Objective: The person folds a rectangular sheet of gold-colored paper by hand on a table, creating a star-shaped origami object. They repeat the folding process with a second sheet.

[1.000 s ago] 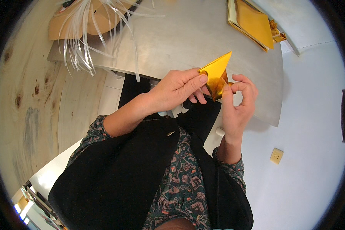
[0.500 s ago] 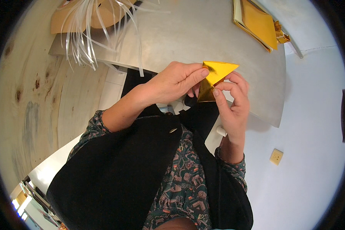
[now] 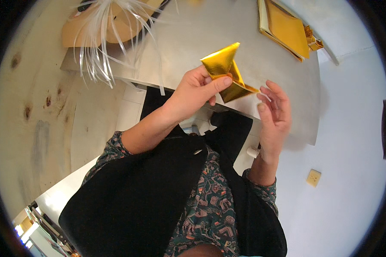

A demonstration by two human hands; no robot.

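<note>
A shiny gold foil paper (image 3: 221,62), folded into pointed triangular flaps, is pinched in my left hand (image 3: 193,92), with the thumb on top and the fingers behind. One flap rises up and away from me; another points right toward my other hand. My right hand (image 3: 276,107) is just right of the paper, its fingers apart and slightly curled, with nothing between them. A small gap seems to separate its fingertips from the paper's right tip.
A grey table (image 3: 193,34) lies beneath my hands. At its far right rests a stack of gold paper (image 3: 283,30). Clear plastic strips (image 3: 101,47) spill over a tan object (image 3: 79,34) at the far left. A wooden surface (image 3: 43,124) stands left, a wall (image 3: 347,107) right.
My right hand has let go of the gold paper and moved right, its fingers opening. The paper has turned in my left hand, and one point now stands higher.
</note>
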